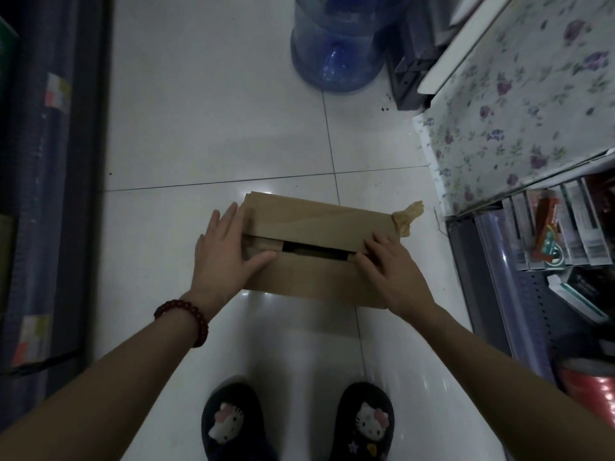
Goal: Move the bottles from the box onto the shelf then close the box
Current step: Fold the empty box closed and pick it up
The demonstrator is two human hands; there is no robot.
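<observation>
A brown cardboard box [316,224] lies on the white tiled floor in front of my feet. Its two long flaps are folded down, with a narrow dark gap between them in the middle. A strip of loose brown tape [408,214] sticks up at its far right corner. My left hand [226,251] lies flat on the box's left end, fingers straight, thumb on the near flap. My right hand [389,267] presses flat on the right end of the flaps. No bottles show in the gap. A shelf unit [545,257] with packaged goods stands at the right.
A large blue water jug [336,48] stands on the floor ahead. A counter with a floral cover [519,104] is at the right, above the shelf. Dark shelving [43,181] runs along the left. My feet in dark slippers [299,424] are just behind the box.
</observation>
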